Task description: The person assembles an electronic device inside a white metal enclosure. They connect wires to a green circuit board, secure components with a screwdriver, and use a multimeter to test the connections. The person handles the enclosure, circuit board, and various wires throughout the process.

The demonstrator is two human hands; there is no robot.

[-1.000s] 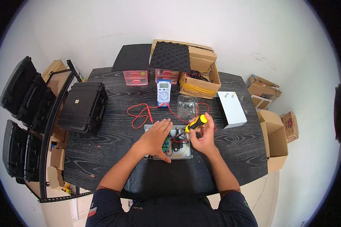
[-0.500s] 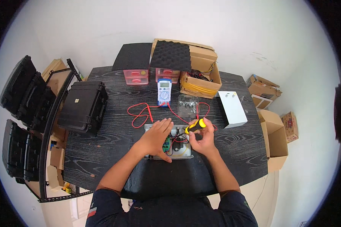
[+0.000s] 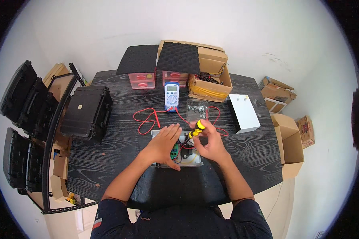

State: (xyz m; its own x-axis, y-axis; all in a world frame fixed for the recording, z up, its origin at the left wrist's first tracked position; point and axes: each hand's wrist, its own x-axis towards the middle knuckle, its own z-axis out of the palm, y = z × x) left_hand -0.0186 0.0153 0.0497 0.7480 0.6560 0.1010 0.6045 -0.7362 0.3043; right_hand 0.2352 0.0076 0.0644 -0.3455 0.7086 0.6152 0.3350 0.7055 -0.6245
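A shallow metal chassis (image 3: 196, 162) lies in front of me, with a green circuit board (image 3: 174, 152), a black component (image 3: 186, 153) and red, black and yellow wires inside. My left hand (image 3: 163, 144) rests flat over its left side, fingers extended, covering part of the board. In my right hand (image 3: 212, 144) is a yellow and black screwdriver (image 3: 196, 129), gripped by its handle and tilted, its shaft pointing down to the left into the chassis. The wires and my hand hide where the tip ends. Behind stands a clear tray (image 3: 197, 108) of small metal hardware.
A blue and white multimeter (image 3: 171, 96) with red test leads (image 3: 157, 118) lies beyond the chassis. A white metal cover (image 3: 245, 113) sits to the right, a black hard case (image 3: 86, 113) to the left. Pink-fronted drawers (image 3: 142, 81) and a cardboard box (image 3: 211, 81) stand behind.
The screwdriver handle has swung up and to the left and now stands steeper. My right hand's fingers have shifted around it; my left hand stays put.
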